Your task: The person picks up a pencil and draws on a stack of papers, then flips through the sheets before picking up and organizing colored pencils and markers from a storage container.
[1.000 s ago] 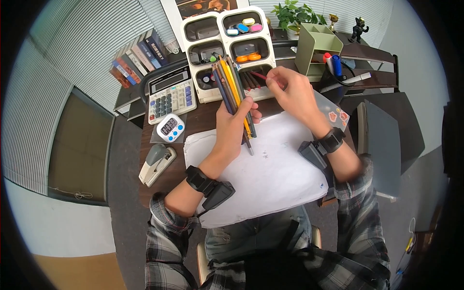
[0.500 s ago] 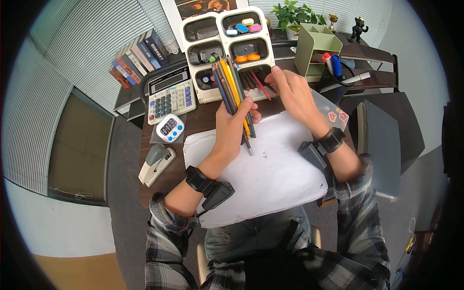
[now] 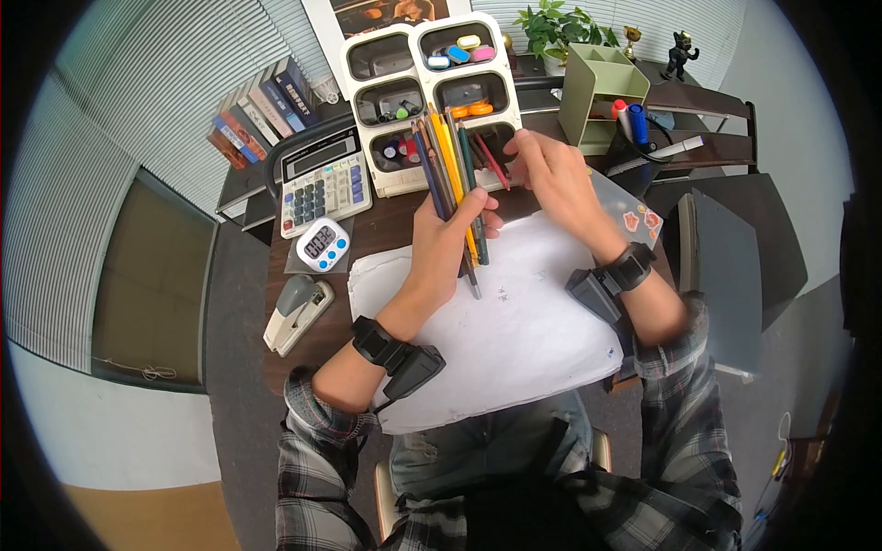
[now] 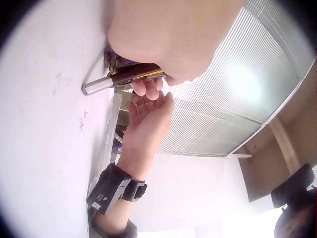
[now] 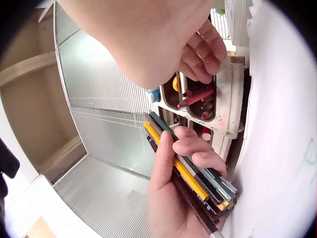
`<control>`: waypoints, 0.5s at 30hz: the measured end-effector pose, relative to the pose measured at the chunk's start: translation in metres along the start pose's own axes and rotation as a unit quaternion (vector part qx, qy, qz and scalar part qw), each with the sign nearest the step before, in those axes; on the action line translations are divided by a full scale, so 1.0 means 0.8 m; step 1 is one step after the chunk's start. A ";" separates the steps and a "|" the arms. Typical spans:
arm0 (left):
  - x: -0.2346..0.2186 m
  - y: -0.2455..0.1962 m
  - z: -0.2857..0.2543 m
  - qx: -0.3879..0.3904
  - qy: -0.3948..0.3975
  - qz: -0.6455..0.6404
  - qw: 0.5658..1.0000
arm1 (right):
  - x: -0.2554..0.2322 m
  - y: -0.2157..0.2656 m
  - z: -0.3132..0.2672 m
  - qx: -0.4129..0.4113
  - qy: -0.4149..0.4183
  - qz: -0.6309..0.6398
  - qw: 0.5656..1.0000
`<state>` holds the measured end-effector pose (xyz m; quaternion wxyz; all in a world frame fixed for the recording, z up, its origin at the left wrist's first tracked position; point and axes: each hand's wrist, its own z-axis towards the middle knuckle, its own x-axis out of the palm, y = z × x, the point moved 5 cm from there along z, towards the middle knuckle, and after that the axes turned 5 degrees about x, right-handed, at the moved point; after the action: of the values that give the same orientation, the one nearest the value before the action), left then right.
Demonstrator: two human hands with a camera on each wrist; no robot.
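My left hand [image 3: 437, 243] grips a bundle of pencils [image 3: 445, 156], yellow, green, grey and dark ones, tilted above the white paper [image 3: 505, 349]. One dark barrel with a silver end [image 4: 97, 85] sticks out below the fist in the left wrist view. My right hand [image 3: 559, 184] is at the right edge of the lower right compartment of a white organizer [image 3: 397, 186]. Its fingers [image 5: 200, 59] are loosely bent, with nothing seen between them; the thumb is hidden in the right wrist view. Beside them a red pencil [image 5: 197, 97] lies in that compartment with other dark pencils.
To the left are a calculator [image 3: 326, 188], a timer [image 3: 323, 242] and a stapler [image 3: 299, 317]. Erasers [image 3: 459, 55] lie in the organizer's upper right compartment. A green holder [image 3: 597, 101] and a cup with markers [image 3: 634, 138] stand on the right.
The red pencil, between my right fingertips a second ago, now lies in the compartment. My right hand has let it go and moved slightly. The left hand's bundle has shifted slightly.
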<state>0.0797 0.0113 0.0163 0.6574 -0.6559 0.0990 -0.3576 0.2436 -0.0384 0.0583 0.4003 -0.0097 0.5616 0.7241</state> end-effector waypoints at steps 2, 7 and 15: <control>0.001 0.000 0.000 0.000 0.009 0.000 1.000 | -0.010 0.007 -0.001 -0.011 -0.065 -0.027 0.997; 0.013 -0.005 -0.005 0.006 0.093 0.008 0.996 | -0.001 0.029 -0.010 -0.039 -0.016 0.039 0.998; 0.014 -0.004 -0.006 -0.012 0.083 0.015 0.996 | 0.010 0.005 -0.004 -0.020 0.004 0.141 0.990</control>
<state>0.0841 0.0008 0.0223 0.6444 -0.6300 0.1677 -0.3996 0.2347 -0.0370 0.0565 0.2919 0.0591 0.5444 0.7842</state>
